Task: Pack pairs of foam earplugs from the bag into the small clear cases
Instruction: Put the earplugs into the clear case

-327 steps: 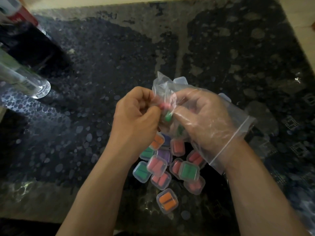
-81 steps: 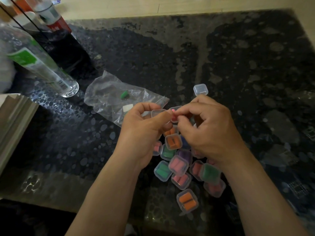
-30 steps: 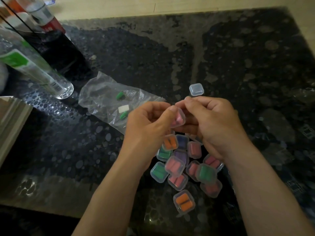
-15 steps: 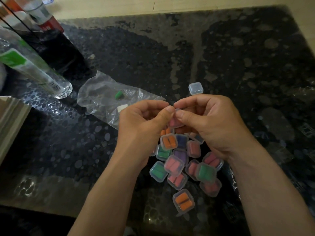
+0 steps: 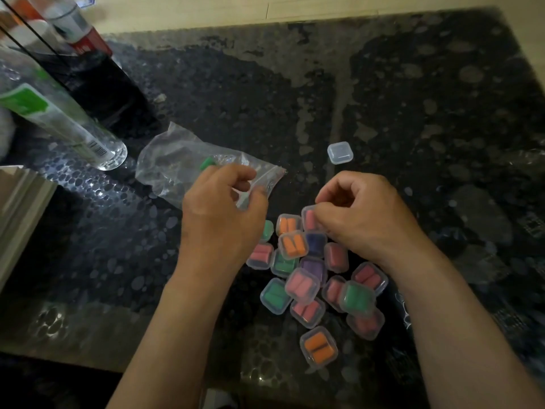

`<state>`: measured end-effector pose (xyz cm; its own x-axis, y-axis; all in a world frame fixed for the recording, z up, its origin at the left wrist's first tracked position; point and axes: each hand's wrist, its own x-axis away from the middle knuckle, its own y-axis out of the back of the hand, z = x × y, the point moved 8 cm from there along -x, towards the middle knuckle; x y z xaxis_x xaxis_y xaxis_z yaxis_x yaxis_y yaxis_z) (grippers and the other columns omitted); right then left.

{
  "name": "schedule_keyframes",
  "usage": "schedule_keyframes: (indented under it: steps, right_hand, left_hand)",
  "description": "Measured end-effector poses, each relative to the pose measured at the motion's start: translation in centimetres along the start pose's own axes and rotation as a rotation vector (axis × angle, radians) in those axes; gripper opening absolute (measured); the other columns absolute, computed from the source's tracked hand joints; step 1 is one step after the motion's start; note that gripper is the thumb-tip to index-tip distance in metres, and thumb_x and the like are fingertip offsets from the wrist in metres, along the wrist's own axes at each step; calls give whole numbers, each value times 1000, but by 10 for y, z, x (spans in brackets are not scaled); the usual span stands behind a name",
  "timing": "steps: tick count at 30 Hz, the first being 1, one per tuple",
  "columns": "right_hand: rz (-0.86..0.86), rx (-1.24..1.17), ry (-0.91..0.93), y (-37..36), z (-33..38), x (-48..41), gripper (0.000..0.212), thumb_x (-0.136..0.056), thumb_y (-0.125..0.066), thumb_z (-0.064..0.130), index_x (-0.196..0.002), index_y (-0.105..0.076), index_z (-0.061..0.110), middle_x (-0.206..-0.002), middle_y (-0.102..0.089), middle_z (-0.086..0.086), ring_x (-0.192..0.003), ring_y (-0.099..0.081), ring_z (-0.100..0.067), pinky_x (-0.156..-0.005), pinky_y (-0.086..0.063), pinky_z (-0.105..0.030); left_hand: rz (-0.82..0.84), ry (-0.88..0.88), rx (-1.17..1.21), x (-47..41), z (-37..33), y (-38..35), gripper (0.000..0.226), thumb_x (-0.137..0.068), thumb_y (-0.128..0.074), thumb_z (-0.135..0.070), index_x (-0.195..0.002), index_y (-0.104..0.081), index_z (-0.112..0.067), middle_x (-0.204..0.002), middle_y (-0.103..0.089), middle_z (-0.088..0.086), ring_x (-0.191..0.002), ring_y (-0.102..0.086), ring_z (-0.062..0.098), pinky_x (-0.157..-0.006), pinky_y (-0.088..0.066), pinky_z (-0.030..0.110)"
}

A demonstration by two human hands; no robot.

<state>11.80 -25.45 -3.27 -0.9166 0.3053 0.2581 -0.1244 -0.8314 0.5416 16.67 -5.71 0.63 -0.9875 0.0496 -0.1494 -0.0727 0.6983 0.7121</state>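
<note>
We are nearly finishing: our right hand is pinching a pink case at the pile near the desk front edge; left hand curling at the bag, grip unclear; one empty case waiting.

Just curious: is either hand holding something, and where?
Left hand pinches the bag by its zip edge; right hand grips a pink-filled case by its side.

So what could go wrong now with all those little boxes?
The right hand holds a pink case at the edge of the heaped filled cases; setting it on top could make some slide. The left hand pinches the bag at its mouth; a tug might let the green earplug roll out. The empty case sits apart and could get knocked.
</note>
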Motion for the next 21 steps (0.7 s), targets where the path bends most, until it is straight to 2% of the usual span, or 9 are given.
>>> schedule_keyframes:
  steps: [3,4,7,11,15,16,19,21]
  right_hand:
    - [29,86,-2,-1,1,2,8,-77,-77,25,-76,-69,25,-72,-67,10,-66,-62,-2,-58,-44,-21]
    - [37,111,-5,-1,1,3,8,-77,-78,25,-76,-70,25,-72,-67,10,-66,-61,-2,-58,-43,-21]
    - [58,152,-23,-1,0,4,10,-76,-81,25,-74,-71,25,-70,-67,10,-66,-60,-1,-59,-44,-22]
    - [16,148,15,0,1,2,5,-81,-75,24,-77,-72,26,-72,-67,12,-67,-62,-1,-60,-48,-20]
    - [-54,36,108,5,9,3,13,-86,-67,20,-80,-71,30,-71,-67,15,-72,-63,7,-55,-45,-10]
    - [-67,-10,139,7,12,4,15,-87,-66,18,-81,-72,31,-72,-68,16,-73,-63,7,-56,-47,-9]
    - [-101,-131,245,12,23,7,23,-88,-64,10,-86,-76,29,-77,-72,16,-77,-68,2,-64,-53,-14]
    - [-116,-149,319,12,30,10,24,-89,-64,6,-90,-79,26,-80,-73,18,-79,-70,0,-68,-55,-14]
  left_hand:
    - [76,-11,-263,1,4,-7,47,-82,-79,-30,-125,-67,-16,-116,-60,7,-109,-57,28,-95,-49,46]
    - [114,8,-322,1,5,-9,51,-83,-79,-34,-129,-65,-18,-121,-58,8,-114,-55,31,-99,-46,50]
    - [170,52,-394,2,8,-11,50,-89,-74,-34,-136,-59,-21,-132,-55,5,-121,-51,29,-104,-40,47]
    - [88,40,-353,-1,13,-6,36,-95,-64,-18,-131,-63,-15,-122,-62,7,-110,-57,25,-91,-48,37]
    - [-50,7,-282,-2,9,4,14,-95,-61,-13,-104,-71,-12,-94,-59,-3,-82,-53,15,-65,-31,17]
    - [-81,-17,-262,-2,5,6,9,-94,-62,-12,-99,-70,-11,-91,-57,-3,-77,-52,14,-61,-33,17]
    - [-144,-121,-190,2,-10,7,2,-91,-67,-10,-90,-68,-9,-86,-57,-1,-72,-53,17,-62,-37,16]
    - [-160,-205,-137,6,-22,2,3,-90,-69,-10,-88,-68,-9,-85,-59,1,-70,-56,18,-63,-46,28]
